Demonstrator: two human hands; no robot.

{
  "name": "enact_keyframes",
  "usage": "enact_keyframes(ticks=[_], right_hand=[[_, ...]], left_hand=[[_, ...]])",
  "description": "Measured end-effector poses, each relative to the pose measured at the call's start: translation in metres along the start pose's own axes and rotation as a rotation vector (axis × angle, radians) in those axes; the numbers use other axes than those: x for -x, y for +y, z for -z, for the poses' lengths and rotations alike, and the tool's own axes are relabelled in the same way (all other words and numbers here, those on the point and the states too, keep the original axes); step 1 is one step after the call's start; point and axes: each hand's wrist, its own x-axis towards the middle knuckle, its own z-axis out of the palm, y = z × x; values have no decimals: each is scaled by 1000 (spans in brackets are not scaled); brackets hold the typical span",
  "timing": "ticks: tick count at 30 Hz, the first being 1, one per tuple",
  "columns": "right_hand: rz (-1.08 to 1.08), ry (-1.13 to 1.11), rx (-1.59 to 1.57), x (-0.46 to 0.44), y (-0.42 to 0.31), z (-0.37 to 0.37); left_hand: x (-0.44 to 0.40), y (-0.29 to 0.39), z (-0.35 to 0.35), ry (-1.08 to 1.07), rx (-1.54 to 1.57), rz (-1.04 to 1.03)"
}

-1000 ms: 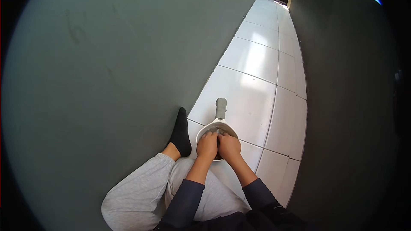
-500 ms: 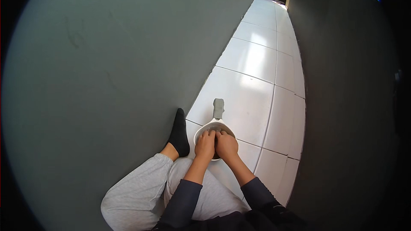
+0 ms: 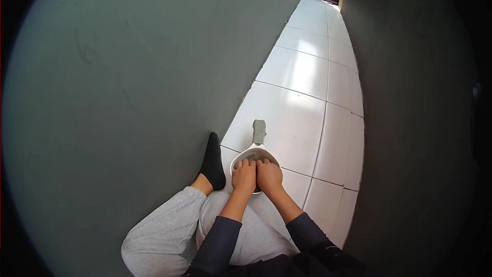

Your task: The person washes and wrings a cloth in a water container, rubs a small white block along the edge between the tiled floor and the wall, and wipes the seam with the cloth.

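Observation:
A white pan-like vessel (image 3: 258, 147) with a thick grey handle (image 3: 259, 132) stands on the tiles, its handle pointing away from me. My left hand (image 3: 244, 175) reaches into it with the fingers curled down. Right beside it, thumb side against thumb side, my right hand (image 3: 269, 176) is bent in the same way. Both sets of fingertips dip below the rim, so what they grip is hidden. Something dark and shiny shows inside around the fingers, too small to name.
White floor tiles (image 3: 294, 138) run ahead as a narrow strip. A grey wall (image 3: 154, 72) rises on the left and a darker one (image 3: 410, 123) on the right. My foot in a black sock (image 3: 212, 164) rests left of the vessel, beside my bent leg in grey trousers (image 3: 159, 225).
Both hands stay in the vessel, with the fingers shifted slightly. The whole view has drifted a few pixels; the vessel keeps its place on the floor.

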Motion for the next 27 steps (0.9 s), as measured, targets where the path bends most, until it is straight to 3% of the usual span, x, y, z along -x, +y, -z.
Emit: enact_keyframes(ticks=[5, 11, 14, 16, 25, 27], right_hand=[[27, 37, 28, 0, -1, 2], [13, 36, 4, 0, 0, 0], [25, 82, -41, 0, -1, 3], [4, 151, -131, 0, -2, 3], [97, 197, -212, 2, 2, 8], [82, 225, -253, 4, 1, 12]], left_hand=[[-3, 2, -2, -38, -30, 56], [-4, 7, 17, -121, 178, 195], [-1, -2, 11, -16, 327, 123], [0, -7, 9, 162, 520, 2], [3, -7, 19, 239, 728, -9], [4, -8, 18, 239, 627, -18]])
